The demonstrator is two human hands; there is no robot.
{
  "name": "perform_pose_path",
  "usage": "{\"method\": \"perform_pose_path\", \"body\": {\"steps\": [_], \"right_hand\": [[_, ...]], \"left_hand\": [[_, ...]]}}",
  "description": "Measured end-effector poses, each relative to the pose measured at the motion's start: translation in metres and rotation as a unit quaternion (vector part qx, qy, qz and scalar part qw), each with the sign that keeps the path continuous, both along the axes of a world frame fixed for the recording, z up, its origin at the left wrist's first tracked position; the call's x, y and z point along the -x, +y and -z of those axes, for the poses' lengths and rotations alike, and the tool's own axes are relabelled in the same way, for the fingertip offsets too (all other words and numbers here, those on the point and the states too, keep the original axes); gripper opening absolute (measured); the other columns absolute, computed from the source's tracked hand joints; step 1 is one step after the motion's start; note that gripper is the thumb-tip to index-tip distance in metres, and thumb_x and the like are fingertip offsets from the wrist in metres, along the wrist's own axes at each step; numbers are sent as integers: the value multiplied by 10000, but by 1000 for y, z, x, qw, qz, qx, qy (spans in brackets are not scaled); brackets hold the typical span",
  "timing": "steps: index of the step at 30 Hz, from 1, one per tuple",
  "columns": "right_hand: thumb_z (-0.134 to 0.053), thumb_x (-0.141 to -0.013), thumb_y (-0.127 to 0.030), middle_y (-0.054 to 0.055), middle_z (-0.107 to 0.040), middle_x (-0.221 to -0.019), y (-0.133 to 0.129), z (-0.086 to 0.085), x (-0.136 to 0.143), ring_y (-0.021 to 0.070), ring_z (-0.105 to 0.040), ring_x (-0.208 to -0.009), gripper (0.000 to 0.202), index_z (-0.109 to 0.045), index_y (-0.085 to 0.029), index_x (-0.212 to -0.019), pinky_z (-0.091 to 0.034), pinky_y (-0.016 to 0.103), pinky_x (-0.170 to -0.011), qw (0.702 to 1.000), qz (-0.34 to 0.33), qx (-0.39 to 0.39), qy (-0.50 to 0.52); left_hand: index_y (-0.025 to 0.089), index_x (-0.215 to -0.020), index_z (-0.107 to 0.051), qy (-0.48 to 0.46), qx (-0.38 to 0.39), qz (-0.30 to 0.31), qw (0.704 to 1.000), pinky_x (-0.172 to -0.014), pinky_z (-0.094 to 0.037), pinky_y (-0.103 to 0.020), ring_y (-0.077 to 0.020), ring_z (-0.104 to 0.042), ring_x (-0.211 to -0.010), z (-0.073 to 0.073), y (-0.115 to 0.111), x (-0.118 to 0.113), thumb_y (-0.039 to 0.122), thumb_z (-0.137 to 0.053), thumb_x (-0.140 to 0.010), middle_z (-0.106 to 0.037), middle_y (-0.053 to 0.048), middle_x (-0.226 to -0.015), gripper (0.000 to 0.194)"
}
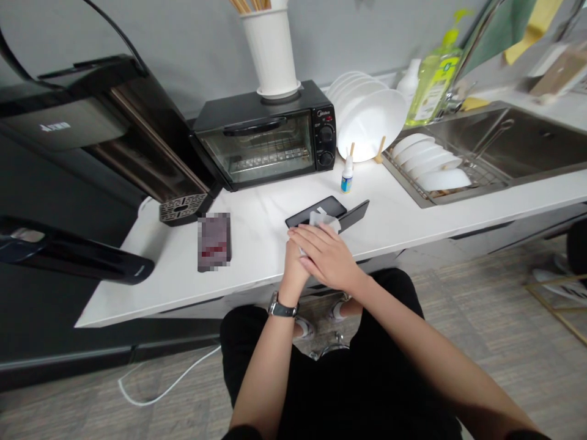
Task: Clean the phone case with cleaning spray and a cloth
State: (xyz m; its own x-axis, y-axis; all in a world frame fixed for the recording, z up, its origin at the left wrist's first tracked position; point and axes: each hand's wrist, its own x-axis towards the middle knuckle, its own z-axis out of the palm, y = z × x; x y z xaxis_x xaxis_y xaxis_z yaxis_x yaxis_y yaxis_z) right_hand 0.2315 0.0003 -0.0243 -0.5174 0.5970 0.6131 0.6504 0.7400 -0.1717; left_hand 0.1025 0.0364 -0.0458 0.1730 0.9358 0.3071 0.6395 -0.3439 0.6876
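Note:
My left hand (296,260), with a dark-strapped watch on its wrist, is at the counter's front edge, its fingers mostly hidden under the other hand. My right hand (332,256) lies across it, fingers pressed together and bent over it. A crumpled white tissue (325,220) sticks out beyond the right fingers, and a bit of white shows between the hands. Just behind them a flat black open case (316,211) rests on the counter, with a thin dark panel (355,215) tilted up at its right. A small white bottle with a blue label (347,177) stands behind these.
A black toaster oven (266,146) bears a white pot (273,52) of wooden sticks. Left are a drinks machine (132,128), a dark cylindrical appliance (77,250) and a blurred-out dark item (214,242). Racked plates (371,122), green soap bottle (433,79) and sink (518,146) are right.

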Motion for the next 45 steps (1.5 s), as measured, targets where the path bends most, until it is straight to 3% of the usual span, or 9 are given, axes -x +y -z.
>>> {"method": "perform_pose_path", "body": {"steps": [5,9,13,16,19,28,35,38,45], "right_hand": [[-390,-1094,-402,106,-723,-1008,35,0,-59,275,-594,-977,390,-720,-194,-1081,-414,460,-980,981,193,-10,18],[-332,-1088,-308,87,-650,-786,54,-6,-68,269,-556,-846,460,-675,-213,-796,-425,452,-894,951,305,-5,56],[-343,-1086,-296,107,-732,-1102,29,-8,-19,283,-609,-1111,394,-714,-183,-1155,-331,504,-1182,974,216,7,72],[-390,-1086,-395,141,-623,-1469,1,-4,15,285,-500,-1388,519,-516,-108,-1500,-243,488,-1277,995,87,16,36],[-400,-1078,-517,161,-561,-1544,-7,1,13,294,-459,-1434,667,-405,-88,-1589,-260,480,-1268,999,38,6,0],[-314,-1098,-351,93,-654,-836,48,-6,-70,280,-565,-886,454,-678,-210,-865,-447,473,-974,953,299,-7,39],[-431,-1062,-447,176,-619,-1445,-6,-6,12,313,-496,-1396,571,-478,-109,-1520,-270,522,-1269,996,78,29,31],[-427,-1064,-515,173,-558,-1539,-10,-1,11,307,-461,-1441,668,-383,-113,-1596,-290,508,-1257,999,32,25,9],[-323,-1100,-417,90,-658,-879,46,0,-80,274,-563,-906,449,-684,-209,-934,-437,482,-1007,966,254,6,50]], "left_hand": [[209,-1000,-788,-7,6,32,999,-692,-481,-252,-174,-699,-736,-16,-10,-5,283,-680,-969,-798,-34,-870,135],[225,-1067,-794,-20,7,31,999,-704,-486,-237,-169,-713,-767,-21,-11,-8,358,-703,-970,-807,-28,-885,188],[192,-943,-783,-1,2,13,1000,-698,-500,-292,-192,-687,-709,-9,-6,-4,219,-643,-968,-760,-50,-781,145],[181,-907,-769,11,10,-7,1000,-737,-533,-326,-205,-682,-737,1,-1,0,133,-607,-945,-727,-61,-766,173],[174,-933,-770,18,14,3,1000,-758,-544,-323,-210,-689,-786,3,1,1,108,-639,-909,-733,-61,-810,149],[233,-1065,-790,-32,-1,47,998,-717,-498,-240,-169,-713,-793,-16,-9,-4,355,-692,-971,-801,-26,-905,182],[172,-986,-769,20,32,13,999,-792,-549,-320,-224,-701,-817,-7,-3,-2,166,-631,-939,-735,-60,-808,146],[160,-1032,-768,21,32,15,999,-802,-553,-312,-228,-704,-852,-5,-3,-1,147,-691,-887,-736,-64,-819,165],[219,-1062,-796,-28,12,36,999,-704,-491,-243,-165,-700,-763,-18,-10,-5,309,-682,-963,-802,-28,-896,176]]}}
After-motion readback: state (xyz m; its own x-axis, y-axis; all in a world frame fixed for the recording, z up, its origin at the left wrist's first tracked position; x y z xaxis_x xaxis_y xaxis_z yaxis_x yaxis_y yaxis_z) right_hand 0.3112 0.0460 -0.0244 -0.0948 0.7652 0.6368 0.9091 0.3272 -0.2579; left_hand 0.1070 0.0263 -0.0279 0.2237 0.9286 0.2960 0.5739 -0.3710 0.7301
